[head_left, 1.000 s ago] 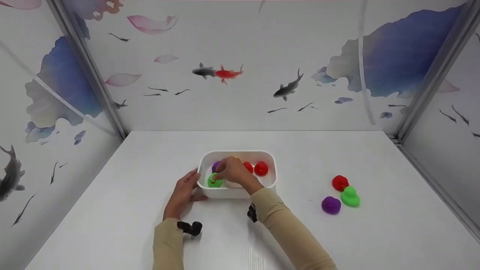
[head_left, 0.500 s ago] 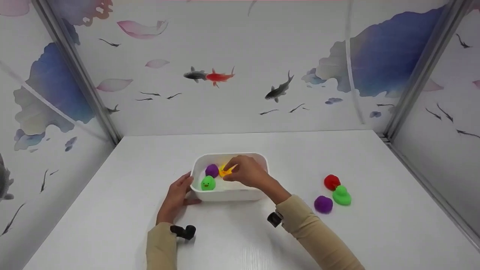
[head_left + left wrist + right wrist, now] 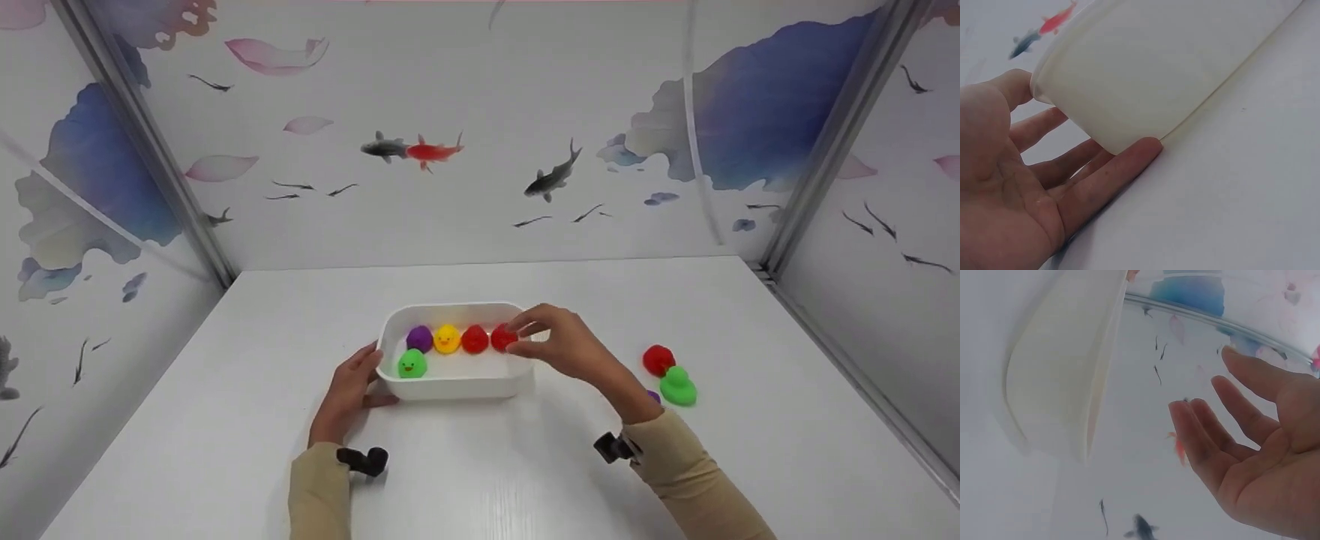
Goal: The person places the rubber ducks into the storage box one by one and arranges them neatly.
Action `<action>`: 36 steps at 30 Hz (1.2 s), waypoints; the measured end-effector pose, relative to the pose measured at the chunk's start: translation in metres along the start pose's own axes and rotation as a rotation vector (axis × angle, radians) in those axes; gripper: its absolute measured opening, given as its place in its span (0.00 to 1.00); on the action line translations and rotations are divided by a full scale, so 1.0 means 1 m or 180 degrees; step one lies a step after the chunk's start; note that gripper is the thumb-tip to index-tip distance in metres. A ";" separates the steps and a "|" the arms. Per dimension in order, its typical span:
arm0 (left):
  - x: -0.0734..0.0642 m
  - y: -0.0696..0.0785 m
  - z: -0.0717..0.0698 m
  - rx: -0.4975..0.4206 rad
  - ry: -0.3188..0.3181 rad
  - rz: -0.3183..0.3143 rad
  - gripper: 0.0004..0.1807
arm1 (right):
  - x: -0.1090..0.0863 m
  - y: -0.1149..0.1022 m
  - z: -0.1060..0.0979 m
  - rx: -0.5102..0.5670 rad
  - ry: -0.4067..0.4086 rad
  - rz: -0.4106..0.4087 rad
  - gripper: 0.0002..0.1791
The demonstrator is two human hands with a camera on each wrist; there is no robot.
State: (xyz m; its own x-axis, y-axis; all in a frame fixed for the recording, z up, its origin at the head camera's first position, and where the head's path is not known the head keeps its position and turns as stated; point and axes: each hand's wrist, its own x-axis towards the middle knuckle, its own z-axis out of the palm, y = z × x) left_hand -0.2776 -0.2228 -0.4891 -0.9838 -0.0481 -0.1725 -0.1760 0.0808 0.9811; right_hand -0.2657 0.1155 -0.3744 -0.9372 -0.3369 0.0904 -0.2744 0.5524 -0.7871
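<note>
White tub (image 3: 454,388): one, upright on the white table (image 3: 450,472), within reach of both your hands.

Your left hand (image 3: 349,386): at the tub's left end, fingers gently bent along the outside of the end wall, thumb laid across the near bottom corner; it holds that corner. Left forearm on the tub's near left, pointing forward.

Your right hand (image 3: 570,341): raised over the tub's right end, fingers loosely bent, thumb well apart from them, the grasp wide and with hold of nothing. Right forearm slanting in from the tub's near right.

Inside the tub, far side, left to right: purple toy (image 3: 419,340), yellow duck (image 3: 447,341), first red toy (image 3: 475,340), second red toy (image 3: 501,337), the last partly behind your right fingertips. Inside, near left corner: green duck (image 3: 412,364).

Well right of the tub: loose red toy (image 3: 658,360), loose green duck (image 3: 679,388), loose purple toy (image 3: 655,395), mostly hidden by your right wrist.
</note>
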 end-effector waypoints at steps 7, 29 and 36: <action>0.000 0.001 -0.001 -0.0035 -0.0012 0.0035 0.29 | -0.004 0.036 -0.024 0.0006 0.0144 0.0126 0.19; 0.000 -0.003 -0.001 -0.0042 -0.0032 0.0105 0.30 | -0.026 0.104 -0.109 -0.0205 0.0264 -0.0134 0.23; 0.001 0.000 -0.001 -0.0029 -0.0021 0.0081 0.30 | -0.036 0.122 -0.129 -0.0226 0.0269 -0.0100 0.25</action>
State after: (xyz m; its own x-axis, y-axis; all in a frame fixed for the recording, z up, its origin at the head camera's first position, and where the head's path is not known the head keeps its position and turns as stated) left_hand -0.2784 -0.2242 -0.4896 -0.9882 -0.0395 -0.1480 -0.1506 0.0728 0.9859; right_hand -0.2933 0.2933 -0.3953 -0.9419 -0.2910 0.1676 -0.3156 0.5962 -0.7382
